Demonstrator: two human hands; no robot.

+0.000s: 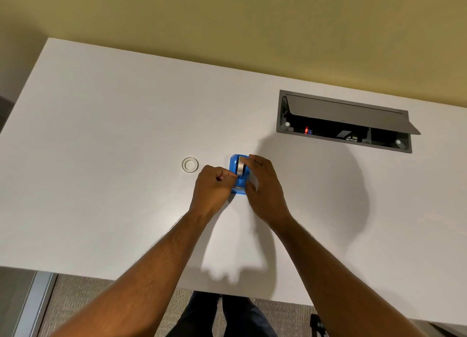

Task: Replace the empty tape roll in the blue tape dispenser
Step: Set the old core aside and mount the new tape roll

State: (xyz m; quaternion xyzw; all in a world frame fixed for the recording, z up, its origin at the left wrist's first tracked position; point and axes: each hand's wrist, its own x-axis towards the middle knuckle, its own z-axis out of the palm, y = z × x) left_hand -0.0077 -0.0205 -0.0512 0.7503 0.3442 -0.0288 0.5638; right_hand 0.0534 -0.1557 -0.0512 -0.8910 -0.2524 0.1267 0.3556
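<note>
The blue tape dispenser (238,185) stands on the white table (101,160), with a roll of tape (240,167) sitting in its cradle. My right hand (264,187) wraps the dispenser's right side, its fingers resting on top of the roll. My left hand (214,185) is at the dispenser's left side, thumb and forefinger pinched at the roll's near edge; I cannot tell whether a tape end is between them. An empty clear tape core (190,164) lies flat on the table to the left of my left hand.
An open grey cable box (343,120) with its lid raised is set into the table at the back right. The table's near edge runs below my forearms, with carpet and my legs under it. A yellow wall stands behind the table.
</note>
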